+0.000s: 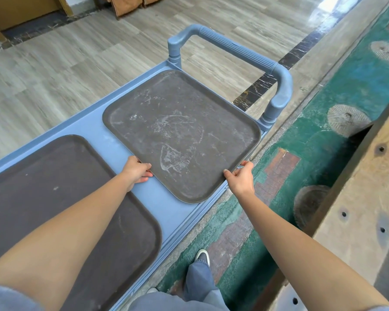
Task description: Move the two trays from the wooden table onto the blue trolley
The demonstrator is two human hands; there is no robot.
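Observation:
A scuffed grey-brown tray (180, 131) lies on the top shelf of the blue trolley (112, 133), near its handle end. My left hand (137, 170) grips the tray's near left edge and my right hand (241, 176) grips its near right edge. The tray's right corner reaches the trolley's rim. A second, darker brown tray (54, 176) lies flat on the same shelf at the lower left, partly hidden under my left forearm.
The trolley's blue handle (238, 50) arches at the far end. A wooden table (364, 198) with bolt holes runs along the right. Between it and the trolley lies a green patterned carpet (312, 153), where my shoe (202, 257) stands. Grey plank floor spreads to the left.

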